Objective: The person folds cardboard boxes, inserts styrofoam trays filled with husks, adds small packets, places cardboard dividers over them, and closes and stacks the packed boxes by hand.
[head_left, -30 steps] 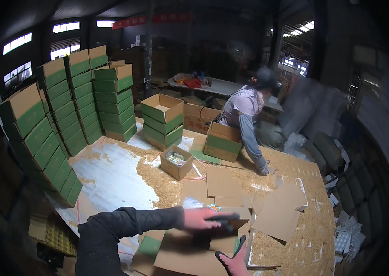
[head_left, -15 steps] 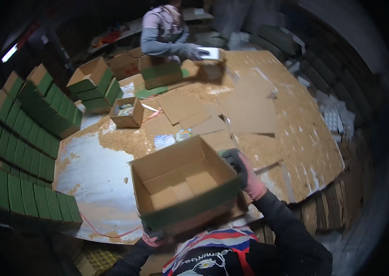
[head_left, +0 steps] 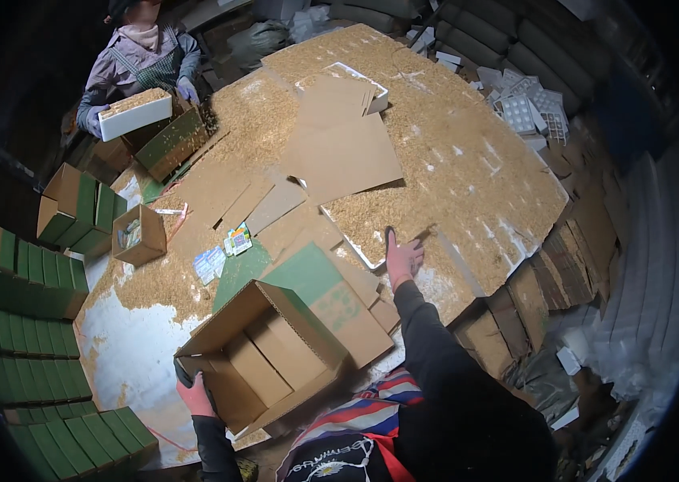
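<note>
My left hand, in a pink and dark glove, grips the left rim of an open cardboard box. The box is tilted, with its bare inside showing. My right hand, gloved alike, reaches forward with fingers apart and holds nothing. It is beside the near right corner of a shallow white tray filled with wood shavings; whether it touches the tray I cannot tell. Flat cardboard sheets lie over part of that tray. More flattened green and brown cardboard lies just behind the box.
Across the table, a co-worker holds a white tray of shavings over a green box. Rows of green boxes line the left. A small carton and colourful cards sit on the shavings-strewn table.
My right hand has let go of the box and reached forward. The box has turned and tilted, held by my left hand. The co-worker has raised a tray, tipping shavings. My view has shifted.
</note>
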Demonstrator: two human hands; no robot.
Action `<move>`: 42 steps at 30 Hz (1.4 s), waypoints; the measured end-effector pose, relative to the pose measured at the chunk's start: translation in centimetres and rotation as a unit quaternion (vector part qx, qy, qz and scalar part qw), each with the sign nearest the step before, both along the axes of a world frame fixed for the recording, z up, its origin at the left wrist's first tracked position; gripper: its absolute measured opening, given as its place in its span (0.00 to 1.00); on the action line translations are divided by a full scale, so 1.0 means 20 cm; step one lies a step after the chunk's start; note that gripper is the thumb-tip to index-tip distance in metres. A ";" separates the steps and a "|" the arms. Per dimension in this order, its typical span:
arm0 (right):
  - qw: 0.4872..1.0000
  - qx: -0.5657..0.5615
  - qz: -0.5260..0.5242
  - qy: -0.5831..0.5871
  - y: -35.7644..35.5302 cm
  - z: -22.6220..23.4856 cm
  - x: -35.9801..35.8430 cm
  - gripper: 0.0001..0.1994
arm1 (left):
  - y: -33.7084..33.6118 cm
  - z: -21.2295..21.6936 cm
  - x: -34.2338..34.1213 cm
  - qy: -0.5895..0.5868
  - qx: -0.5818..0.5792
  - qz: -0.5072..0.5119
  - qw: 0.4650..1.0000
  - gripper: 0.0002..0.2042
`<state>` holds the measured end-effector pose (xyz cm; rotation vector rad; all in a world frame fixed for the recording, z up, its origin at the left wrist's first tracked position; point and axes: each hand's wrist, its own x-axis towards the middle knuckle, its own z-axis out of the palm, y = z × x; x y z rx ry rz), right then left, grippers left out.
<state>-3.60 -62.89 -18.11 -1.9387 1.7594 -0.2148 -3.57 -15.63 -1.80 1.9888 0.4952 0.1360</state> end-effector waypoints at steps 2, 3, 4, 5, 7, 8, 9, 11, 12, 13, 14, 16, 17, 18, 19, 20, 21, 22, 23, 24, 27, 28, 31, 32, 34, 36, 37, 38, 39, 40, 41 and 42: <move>0.990 0.121 -0.040 -0.063 0.05 0.18 0.15 0.47 | 0.08 -0.02 0.01 0.009 0.047 -0.017 0.999 0.23; 0.985 0.127 -0.044 -0.106 0.04 0.20 0.20 0.46 | 0.08 -0.01 0.04 0.009 0.048 -0.020 0.999 0.23; 0.980 0.133 -0.046 -0.143 0.03 0.22 0.23 0.46 | 0.07 0.01 0.04 0.021 0.031 -0.046 0.998 0.23; 0.968 0.111 -0.053 -0.220 0.00 0.25 0.31 0.45 | 0.05 0.02 0.04 0.034 0.011 -0.073 0.997 0.23; 0.952 0.091 -0.048 -0.290 -0.08 0.32 0.39 0.45 | 0.02 0.04 0.01 0.041 0.006 -0.037 0.998 0.23; 0.939 0.128 -0.069 -0.310 -0.13 0.35 0.41 0.43 | -0.01 0.03 0.03 0.040 -0.002 -0.010 0.999 0.23; 0.924 0.165 -0.089 -0.332 -0.16 0.39 0.42 0.41 | -0.03 0.02 0.03 0.028 0.006 -0.007 1.000 0.23; 0.862 0.277 -0.057 -0.422 -0.22 0.49 0.23 0.30 | -0.01 -0.04 0.01 0.000 0.032 0.003 0.999 0.21; 0.785 0.359 -0.061 -0.502 -0.30 0.39 0.12 0.26 | -0.03 -0.06 0.01 -0.025 0.061 0.002 0.998 0.20; 0.729 0.442 -0.037 -0.521 -0.22 0.49 0.03 0.26 | -0.03 -0.02 -0.02 -0.036 -0.026 -0.014 0.999 0.19; 0.667 0.525 -0.009 -0.529 -0.10 0.68 -0.09 0.25 | -0.01 -0.02 -0.04 -0.040 -0.030 0.008 0.999 0.19; 0.675 0.412 0.240 -0.563 0.04 0.94 -0.27 0.19 | -0.03 -0.02 -0.05 -0.059 -0.052 -0.012 0.997 0.18; 0.651 0.447 0.225 -0.571 0.09 1.04 -0.30 0.24 | -0.02 -0.02 -0.04 -0.029 -0.061 -0.027 0.997 0.19; 0.625 0.480 0.209 -0.578 0.15 1.14 -0.31 0.30 | -0.05 0.02 -0.01 0.000 -0.041 -0.046 0.998 0.18; 0.684 0.366 0.336 -0.534 0.21 1.22 -0.30 0.28 | -0.08 0.02 0.02 -0.029 -0.021 -0.083 0.996 0.18; 0.676 0.374 0.351 -0.529 0.30 1.33 -0.27 0.28 | -0.06 -0.03 0.08 -0.045 -0.016 -0.109 0.993 0.18; 0.625 0.486 0.287 -0.539 0.39 1.44 -0.24 0.26 | -0.12 0.01 0.17 -0.025 -0.011 -0.142 0.989 0.19; 0.565 0.589 0.214 -0.536 0.47 1.49 -0.21 0.23 | -0.21 0.04 0.26 0.021 0.039 -0.167 0.985 0.19; 0.548 0.607 0.234 -0.526 0.56 1.50 -0.18 0.20 | -0.29 0.01 0.34 -0.032 0.084 -0.214 0.973 0.19; 0.525 0.643 0.239 -0.504 0.68 1.52 -0.16 0.19 | -0.21 -0.36 0.42 -0.263 0.405 -0.312 0.818 0.19; 0.541 0.662 0.225 -0.467 0.75 1.40 -0.17 0.19 | -0.43 -0.16 0.42 -0.138 0.116 -0.357 0.916 0.19; 0.541 0.663 0.227 -0.466 0.74 1.38 -0.17 0.19 | -0.42 -0.14 0.42 -0.107 0.037 -0.365 0.924 0.19; 0.617 0.607 0.254 -0.431 0.60 1.34 -0.21 0.19 | -0.35 -0.04 0.48 0.012 -0.219 -0.333 0.917 0.19; 0.650 0.539 0.313 -0.434 0.54 1.34 -0.23 0.21 | -0.34 -0.01 0.51 0.035 -0.234 -0.307 0.922 0.19; 0.660 0.474 0.336 -0.476 0.53 1.41 -0.25 0.23 | -0.40 -0.05 0.47 -0.035 -0.095 -0.199 0.975 0.19; 0.688 0.422 0.352 -0.473 0.53 1.35 -0.27 0.24 | -0.42 -0.14 0.50 -0.042 -0.114 -0.207 0.971 0.20; 0.728 0.371 0.353 -0.455 0.50 1.29 -0.29 0.24 | -0.49 0.05 0.43 0.020 -0.149 -0.170 0.974 0.21; 0.765 0.320 0.354 -0.433 0.47 1.21 -0.30 0.25 | -0.54 0.01 0.43 0.029 -0.152 -0.179 0.972 0.21; 0.767 0.299 0.419 -0.384 0.41 1.10 -0.29 0.25 | -0.52 -0.04 0.43 -0.027 -0.132 -0.201 0.970 0.21; 0.798 0.222 0.482 -0.287 0.42 1.09 -0.29 0.23 | -0.50 -0.10 0.43 -0.078 -0.113 -0.225 0.965 0.22; 0.830 0.077 0.527 -0.168 0.45 1.04 -0.31 0.22 | -0.49 -0.17 0.42 -0.081 -0.096 -0.212 0.969 0.23; 0.832 -0.072 0.548 -0.040 0.46 0.97 -0.32 0.20 | -0.53 -0.15 0.39 -0.072 -0.099 -0.218 0.968 0.23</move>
